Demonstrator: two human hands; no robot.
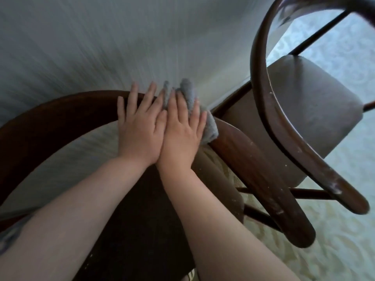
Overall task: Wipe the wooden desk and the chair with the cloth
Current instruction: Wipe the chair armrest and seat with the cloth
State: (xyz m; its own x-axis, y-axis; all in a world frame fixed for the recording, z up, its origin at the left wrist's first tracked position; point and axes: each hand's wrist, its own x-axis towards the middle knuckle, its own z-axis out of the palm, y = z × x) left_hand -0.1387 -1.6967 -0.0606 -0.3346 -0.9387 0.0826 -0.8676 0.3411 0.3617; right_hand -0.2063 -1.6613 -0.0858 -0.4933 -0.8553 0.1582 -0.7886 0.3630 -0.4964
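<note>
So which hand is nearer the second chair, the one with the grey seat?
Right. The right hand presses the cloth on the near chair's curved rail, on the side toward the grey-seated chair; the left hand lies flat just beyond it, farther away.

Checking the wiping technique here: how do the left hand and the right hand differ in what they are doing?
The right hand lies flat on the grey cloth, pressing it onto the chair's curved wooden back; the left hand rests on bare wood with no cloth under it. The right hand's edge overlaps the left hand slightly. Both are flat, fingers straight, side by side on the same rail.
</note>
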